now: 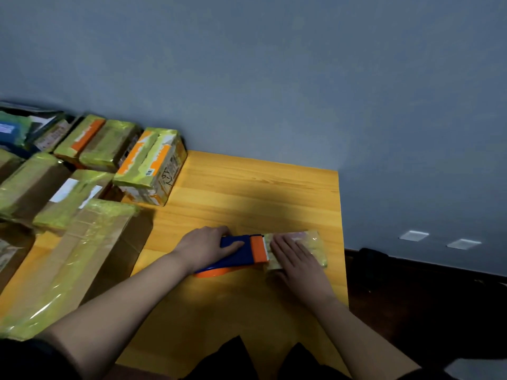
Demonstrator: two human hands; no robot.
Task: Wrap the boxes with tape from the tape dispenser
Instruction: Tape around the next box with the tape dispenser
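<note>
The wooden table (247, 187) carried a crowd of taped cardboard boxes (90, 242) along its left side. Near its right edge lay a small wrapped box (310, 242), long axis running left to right. The blue-and-orange tape dispenser (247, 253) butted against that box's left end. The left hand (205, 248) gripped the dispenser, fingers curled over it. The right hand (296, 259) lay flat on the box, fingers straight and close together, pressing it down.

A yellow wooden table (247, 187) stands against a blue-grey wall (274, 64).
</note>
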